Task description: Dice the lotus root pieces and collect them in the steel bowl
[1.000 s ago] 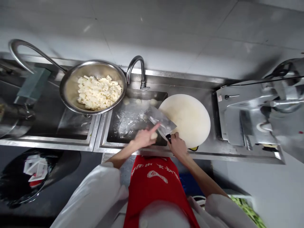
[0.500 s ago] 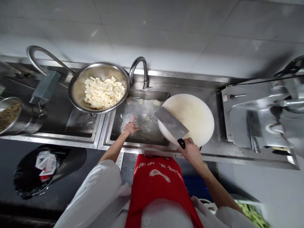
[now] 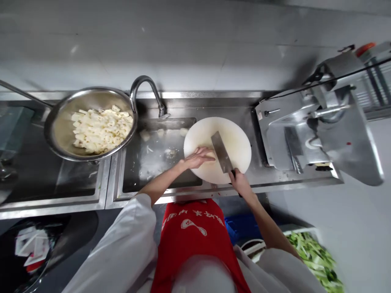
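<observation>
My right hand (image 3: 240,182) grips the black handle of a cleaver (image 3: 222,152), its broad blade over the round white cutting board (image 3: 198,132). On the board, to the left of the blade, my left hand (image 3: 198,158) rests with its fingers over a pale piece of lotus root (image 3: 210,155), mostly covered by them. In the sink (image 3: 152,162), several more pale pieces lie in water along the far side. A large steel bowl (image 3: 51,138) at the left holds a heap of cut, pale lotus root (image 3: 102,129).
A curved faucet (image 3: 146,79) rises behind the sink. To the board's right stands a metal slicing machine (image 3: 311,122), with another cleaver (image 3: 293,150) lying on it. Cut greens (image 3: 314,256) fill a container at lower right. A black-lined bin (image 3: 51,228) stands at lower left.
My left hand has moved from the sink onto the board with the lotus root piece. The cleaver has turned more upright and shifted further onto the board. The view has swung right.
</observation>
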